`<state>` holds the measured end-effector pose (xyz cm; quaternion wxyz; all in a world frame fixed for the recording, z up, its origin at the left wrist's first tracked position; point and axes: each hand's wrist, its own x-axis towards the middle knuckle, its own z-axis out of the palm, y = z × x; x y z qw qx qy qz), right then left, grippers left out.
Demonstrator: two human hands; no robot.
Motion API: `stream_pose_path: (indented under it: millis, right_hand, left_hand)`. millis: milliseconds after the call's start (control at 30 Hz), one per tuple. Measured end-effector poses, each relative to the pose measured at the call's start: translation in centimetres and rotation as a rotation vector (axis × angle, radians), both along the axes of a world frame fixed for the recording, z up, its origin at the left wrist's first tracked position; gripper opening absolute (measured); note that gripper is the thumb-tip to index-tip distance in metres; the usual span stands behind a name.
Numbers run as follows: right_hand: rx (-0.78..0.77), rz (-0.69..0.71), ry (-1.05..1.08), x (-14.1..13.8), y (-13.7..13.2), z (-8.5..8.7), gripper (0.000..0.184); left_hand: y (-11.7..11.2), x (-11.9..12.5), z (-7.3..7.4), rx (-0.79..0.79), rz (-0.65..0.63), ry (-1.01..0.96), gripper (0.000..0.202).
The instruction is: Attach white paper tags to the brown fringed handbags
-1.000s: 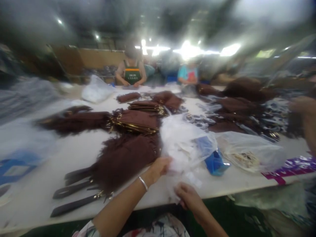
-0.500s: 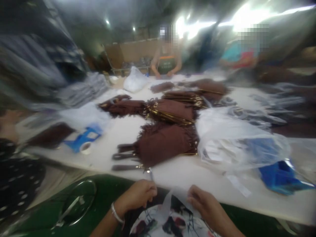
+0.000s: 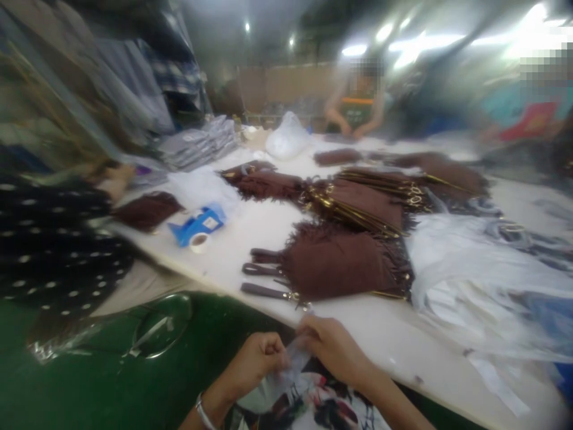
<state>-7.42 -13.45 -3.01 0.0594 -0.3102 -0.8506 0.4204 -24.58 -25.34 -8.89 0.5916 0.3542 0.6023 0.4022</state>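
At the table's near edge, my left hand (image 3: 262, 361), with a bracelet at the wrist, is closed with thumb and fingers pinched together. Right beside it, my right hand (image 3: 331, 349) is also closed. A thin translucent plastic strip (image 3: 298, 355) runs between the fingertips of both hands, blurred where the left fingers meet it. Just beyond my hands lies a stack of brown fringed pouches (image 3: 340, 266), their wrist straps (image 3: 264, 291) and metal clasps pointing left and toward me.
More brown pouches (image 3: 362, 203) with gold zips lie farther back. A blue tape dispenser (image 3: 199, 224) with a tape roll (image 3: 198, 241) is at left, a clear plastic bag (image 3: 465, 280) at right. A person's dotted sleeve (image 3: 54, 239) reaches in from the left; another person stands across the table (image 3: 447, 334).
My hands have come together from wide apart, the translucent strip now between both sets of fingers. The view has turned left, so the table's things appear farther right.
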Motion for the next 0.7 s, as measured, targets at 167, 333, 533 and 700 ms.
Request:
stream_pose_path:
  millis: [167, 333, 533, 700]
  right_hand:
    - [0.270, -0.036, -0.121, -5.8, 0.7, -2.3, 0.016]
    - [0.535, 0.046, -0.134, -11.9, 1.2, -4.0, 0.038]
    - [0.763, 0.250, -0.237, -12.7, -0.1, -6.2, 0.036]
    - [0.800, 0.395, -0.149, -9.5, -0.5, -7.0, 0.028]
  left_hand:
    - [-1.0, -3.7, -0.9, 0.034, 0.066, 0.140, 0.028]
    - [-3.5, -8.1, 0.2, -0.010, 0.175, 0.261, 0.038]
    - [-5.2, -11.3, 1.2, -0.022, 0.411, 0.441, 0.037]
    - [-3.2, -9.4, 1.5, 0.109, 0.406, 0.271, 0.027]
